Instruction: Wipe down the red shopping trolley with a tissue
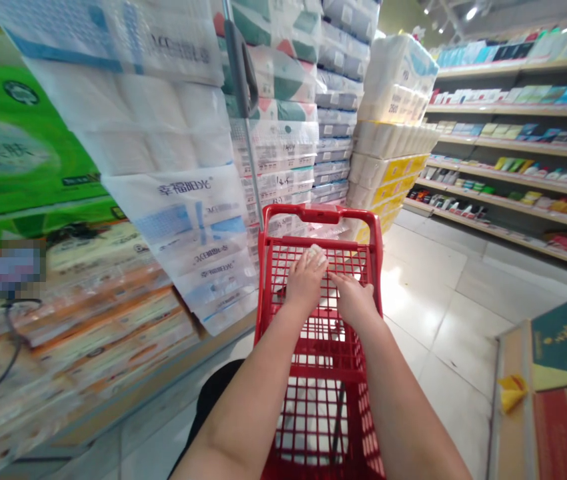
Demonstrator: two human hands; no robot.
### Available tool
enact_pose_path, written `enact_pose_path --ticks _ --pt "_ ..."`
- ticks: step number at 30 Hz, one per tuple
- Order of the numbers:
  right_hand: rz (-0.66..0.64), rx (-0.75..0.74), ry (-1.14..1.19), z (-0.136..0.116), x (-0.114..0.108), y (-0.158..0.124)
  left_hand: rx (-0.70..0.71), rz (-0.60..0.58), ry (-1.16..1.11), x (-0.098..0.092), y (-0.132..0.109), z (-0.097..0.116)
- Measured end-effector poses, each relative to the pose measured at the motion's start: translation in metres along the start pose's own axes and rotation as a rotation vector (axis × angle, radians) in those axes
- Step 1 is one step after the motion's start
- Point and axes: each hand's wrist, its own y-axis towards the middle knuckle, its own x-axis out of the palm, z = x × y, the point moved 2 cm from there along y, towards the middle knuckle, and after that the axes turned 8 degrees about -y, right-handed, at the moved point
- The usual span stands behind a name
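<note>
A red plastic shopping basket cart (313, 373) with a grid pattern stands in front of me, its red handle (319, 213) at the far end. My left hand (307, 277) is over the upper part of the grid, its fingers wrapped round a small crumpled white thing, perhaps a tissue. Just to its right, my right hand (356, 300) is held above the grid near the right rim, with its fingers apart and nothing seen in it. Both hands are short of the handle.
Stacked tissue packs (178, 193) line the left side, with a grey pole handle (246, 77) in front. Paper roll packs (388, 140) stand farther back. Shelves (518, 143) hold small goods at right. Cardboard boxes (563, 347) are at lower right, beside white floor tiles (428, 320).
</note>
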Motion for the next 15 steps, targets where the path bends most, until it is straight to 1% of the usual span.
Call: enact_pose_path --ticks 1,5,7,10,11,12,15 --pt "0.021 -0.01 -0.003 0.001 0.0 0.0 -0.017 0.005 -0.002 -0.001 0.0 -0.001" --pt "0.057 -0.015 -0.001 0.004 0.003 0.002 -0.183 0.085 -0.001 -0.002 0.0 -0.009" --pt "0.063 -0.012 0.025 0.007 0.005 0.005 -0.176 0.099 -0.003 0.0 0.0 -0.006" --pt "0.091 -0.005 0.085 0.01 0.007 0.006 -0.059 0.047 -0.017 0.004 0.0 0.002" --pt "0.1 0.0 0.099 0.011 0.007 0.006 -0.049 0.04 -0.02 0.003 0.0 0.002" --pt "0.108 0.004 0.108 0.012 0.008 0.006 -0.067 0.051 -0.022 0.002 0.001 0.0" --pt "0.114 0.013 0.11 0.012 0.008 0.004 -0.188 0.149 -0.025 -0.004 0.003 -0.009"
